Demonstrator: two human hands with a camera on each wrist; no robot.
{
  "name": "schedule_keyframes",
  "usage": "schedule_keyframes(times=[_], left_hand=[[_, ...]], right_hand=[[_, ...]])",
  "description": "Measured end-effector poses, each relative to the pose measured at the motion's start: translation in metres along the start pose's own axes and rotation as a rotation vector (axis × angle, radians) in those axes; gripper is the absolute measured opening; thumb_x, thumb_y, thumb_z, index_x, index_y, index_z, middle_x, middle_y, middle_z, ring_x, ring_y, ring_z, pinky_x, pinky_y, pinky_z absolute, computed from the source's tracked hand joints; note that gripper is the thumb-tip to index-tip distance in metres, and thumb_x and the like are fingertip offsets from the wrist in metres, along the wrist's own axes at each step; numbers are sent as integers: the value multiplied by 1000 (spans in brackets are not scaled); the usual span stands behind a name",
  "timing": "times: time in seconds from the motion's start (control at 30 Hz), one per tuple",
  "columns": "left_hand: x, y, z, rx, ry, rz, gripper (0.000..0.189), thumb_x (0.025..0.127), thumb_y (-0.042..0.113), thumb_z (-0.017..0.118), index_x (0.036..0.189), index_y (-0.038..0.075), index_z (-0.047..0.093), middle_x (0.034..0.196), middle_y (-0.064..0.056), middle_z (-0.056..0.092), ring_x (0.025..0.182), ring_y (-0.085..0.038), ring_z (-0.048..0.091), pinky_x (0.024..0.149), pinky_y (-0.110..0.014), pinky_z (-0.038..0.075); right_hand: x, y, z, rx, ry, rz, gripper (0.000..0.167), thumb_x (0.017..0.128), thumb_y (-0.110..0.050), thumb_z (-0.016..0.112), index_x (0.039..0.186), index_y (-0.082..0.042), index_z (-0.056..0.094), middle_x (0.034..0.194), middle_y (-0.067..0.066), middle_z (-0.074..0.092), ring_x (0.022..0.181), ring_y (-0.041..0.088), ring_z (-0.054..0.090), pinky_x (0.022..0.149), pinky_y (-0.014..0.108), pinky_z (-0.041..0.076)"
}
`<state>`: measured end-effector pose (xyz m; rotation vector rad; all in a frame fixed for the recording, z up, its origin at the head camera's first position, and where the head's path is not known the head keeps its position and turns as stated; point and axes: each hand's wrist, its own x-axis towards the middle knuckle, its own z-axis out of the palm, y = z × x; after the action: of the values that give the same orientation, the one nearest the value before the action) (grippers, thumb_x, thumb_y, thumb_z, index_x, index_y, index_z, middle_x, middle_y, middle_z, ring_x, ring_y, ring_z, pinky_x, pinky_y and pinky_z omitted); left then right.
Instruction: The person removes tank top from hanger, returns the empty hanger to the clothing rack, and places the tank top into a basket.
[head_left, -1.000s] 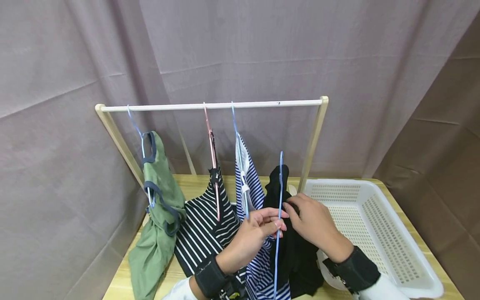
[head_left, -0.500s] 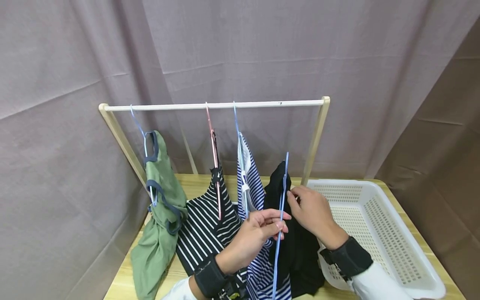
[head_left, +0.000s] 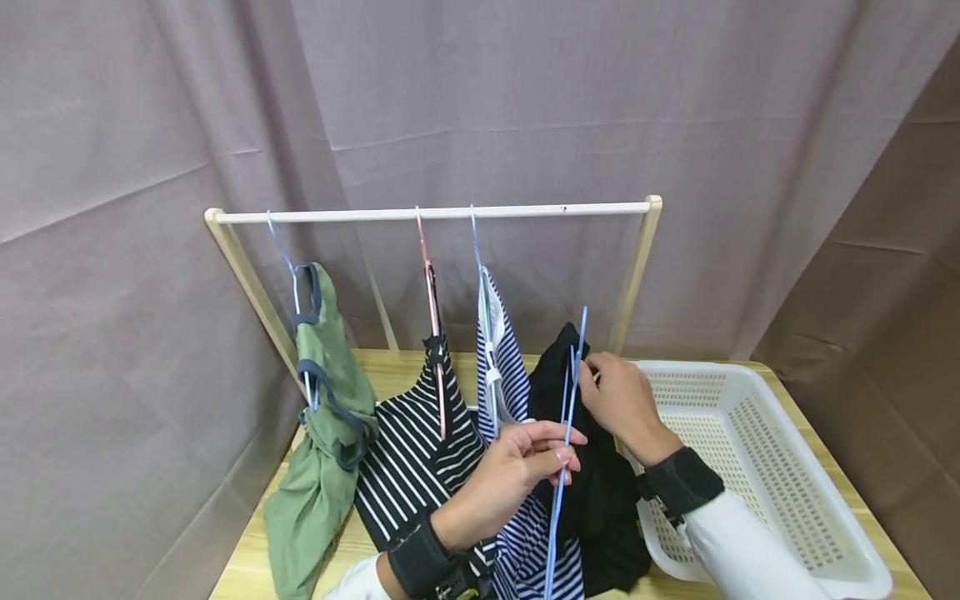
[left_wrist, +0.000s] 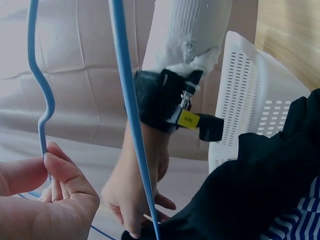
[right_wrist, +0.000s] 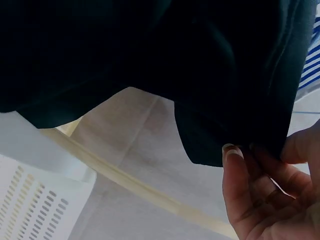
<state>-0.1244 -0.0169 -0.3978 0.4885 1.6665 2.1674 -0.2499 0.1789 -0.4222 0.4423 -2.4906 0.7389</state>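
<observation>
The blue hanger (left_wrist: 130, 100) I hold looks smooth and faintly glossy, like plastic; the black garment (head_left: 600, 508) I pinch is fine cloth with a slight sheen. The basket (head_left: 693, 367) is smooth plastic, the tabletop (head_left: 375, 368) grained wood, the curtain (head_left: 525, 125) matt, creased cloth.

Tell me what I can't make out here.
Lower end of the blue hanger: head view, cut off by the bottom edge.
Part of the white basket: head view, behind the right sleeve.
Full shape of the black garment: right wrist view, cut off by the top edge; head view, partly behind the left hand.
</observation>
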Motion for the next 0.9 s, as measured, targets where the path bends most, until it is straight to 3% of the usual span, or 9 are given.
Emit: schedule_keyframes(times=[0.3, 0.5, 0.7, 0.9], left_hand=[[-3, 3, 2, 22, -25, 16, 36, 107, 4, 54, 137, -17, 57, 92, 12, 70, 83, -2, 63, 78, -16, 55], [-7, 7, 6, 18, -54, 24, 37, 108, 6, 56, 137, -16, 58, 93, 11, 70, 85, -1, 65, 79, -15, 55], [-7, 12, 10, 8, -61, 42, 36, 107, 5, 57, 135, -17, 59, 91, 10, 70, 85, -2, 65, 79, -15, 56], [-6, 10, 11, -5, -61, 65, 37, 106, 4, 57, 135, -19, 58, 90, 11, 71, 81, -1, 65, 76, -15, 55]], right_hand=[[10, 22, 13, 0, -2, 80, 27, 103, -19, 60, 89, -1, 75, 86, 18, 76, 69, 33, 67, 60, 46, 49], [12, 36, 20, -25, -9, 105, 29, 101, -15, 61, 77, -3, 68, 70, 17, 68, 63, 37, 64, 55, 47, 45], [6, 46, 22, -67, -162, 105, 23, 99, -10, 59, 77, -7, 66, 71, 13, 67, 64, 34, 64, 57, 50, 48], [-14, 44, 22, -100, -385, -3, 17, 95, -6, 65, 79, -10, 64, 70, 6, 63, 62, 22, 56, 57, 42, 47]])
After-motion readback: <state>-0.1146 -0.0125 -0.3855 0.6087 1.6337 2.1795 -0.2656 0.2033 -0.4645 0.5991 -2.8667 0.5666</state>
